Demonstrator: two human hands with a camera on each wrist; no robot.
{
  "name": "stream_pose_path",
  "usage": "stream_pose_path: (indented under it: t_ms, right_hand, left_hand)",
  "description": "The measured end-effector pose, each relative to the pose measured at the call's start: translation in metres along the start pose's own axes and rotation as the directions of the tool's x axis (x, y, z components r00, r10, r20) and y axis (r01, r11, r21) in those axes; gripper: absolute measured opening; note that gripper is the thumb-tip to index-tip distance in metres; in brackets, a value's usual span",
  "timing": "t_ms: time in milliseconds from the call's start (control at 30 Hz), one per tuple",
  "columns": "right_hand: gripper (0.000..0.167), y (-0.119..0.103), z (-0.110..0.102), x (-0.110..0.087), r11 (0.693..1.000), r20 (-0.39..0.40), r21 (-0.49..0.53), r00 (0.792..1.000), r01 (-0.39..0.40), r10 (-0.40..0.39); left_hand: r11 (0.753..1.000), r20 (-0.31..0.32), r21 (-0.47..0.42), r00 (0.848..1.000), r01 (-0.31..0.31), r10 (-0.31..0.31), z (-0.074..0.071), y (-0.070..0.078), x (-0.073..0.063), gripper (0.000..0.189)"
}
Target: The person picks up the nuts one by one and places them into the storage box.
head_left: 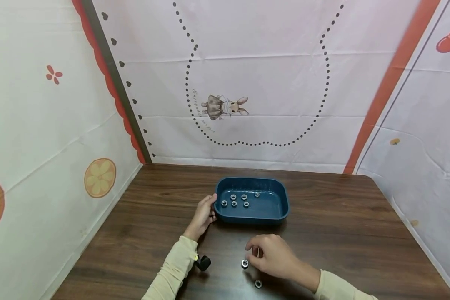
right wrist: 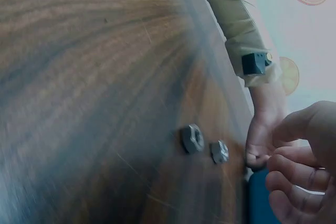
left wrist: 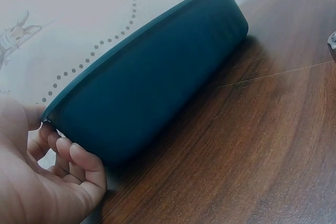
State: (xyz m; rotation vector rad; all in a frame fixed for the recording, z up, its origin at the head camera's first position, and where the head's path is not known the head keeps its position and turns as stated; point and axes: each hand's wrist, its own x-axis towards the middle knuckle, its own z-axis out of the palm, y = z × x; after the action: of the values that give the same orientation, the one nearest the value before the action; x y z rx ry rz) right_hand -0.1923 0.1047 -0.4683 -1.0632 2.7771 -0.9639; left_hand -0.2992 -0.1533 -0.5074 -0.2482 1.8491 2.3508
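A dark blue tray [head_left: 264, 214] with rounded corners stands on the table, and several metal hex nuts [head_left: 244, 197] lie inside toward its left. My left hand [head_left: 204, 212] grips the tray's left end; in the left wrist view its thumb is at the rim and the other fingers curl beneath it against the outer wall [left wrist: 147, 87]. Over the table in front of the tray is my right hand [head_left: 273, 256], fingers bent and thumb apart, with nothing seen between them. One nut [head_left: 245, 263] lies just beside its fingertips. A second nut [head_left: 258, 284] lies nearer me.
The wooden table [head_left: 341, 233] extends to both sides of the tray. A printed cloth [head_left: 266, 96] hangs behind it and along the left and right sides. A small black camera [head_left: 203, 263] is strapped to the left wrist.
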Motion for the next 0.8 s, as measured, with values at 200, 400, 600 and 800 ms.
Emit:
stream_pose_path:
  t_ms: [200,400,600,800]
  right_hand:
    - [0.015,0.002,0.018,-0.001,0.999,0.035,0.023,0.999,-0.026,0.025]
    - [0.018,0.005,0.036,0.007,1.000,0.048,0.011,0.999,0.009,-0.010]
    - [0.019,0.001,0.051,0.018,0.999,0.097,-0.013,0.994,0.040,-0.039]
    - [0.018,-0.008,0.063,0.036,0.997,0.164,0.034,0.984,0.071,-0.075]
  left_hand:
    - [1.000,0.008,0.002,1.000,0.005,-0.005,0.002,0.020,-0.025,0.034]
    - [1.000,-0.064,-0.007,0.998,-0.005,0.005,-0.018,0.018,-0.030,0.035]
    - [0.999,-0.154,-0.024,0.988,-0.024,0.020,-0.047,0.005,-0.028,0.037]
    - [0.998,-0.276,-0.022,0.960,-0.062,0.054,-0.068,0.004,-0.041,0.036]
